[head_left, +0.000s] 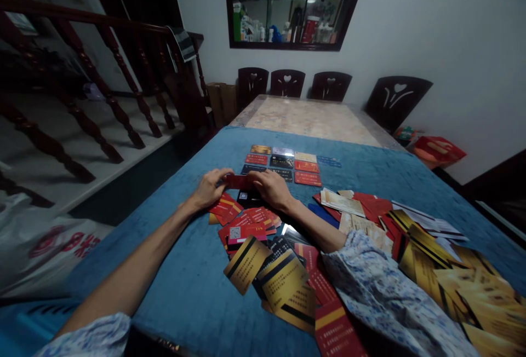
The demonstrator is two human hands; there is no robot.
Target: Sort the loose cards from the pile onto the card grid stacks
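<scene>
Between my two hands is a dark red card, gripped at its left end by my left hand and at its right end by my right hand. Just beyond them, plastic cards lie in rows, among them a red card and a black card. A black card with a square code lies right below the held card. Toward me spreads a loose pile of red cards and gold cards, overlapping each other. My right forearm crosses above part of this pile.
A blue cloth covers the near part of the table. On the right lie more gold cards, papers and red envelopes. Dark chairs stand at the far end. A white plastic bag is at the left.
</scene>
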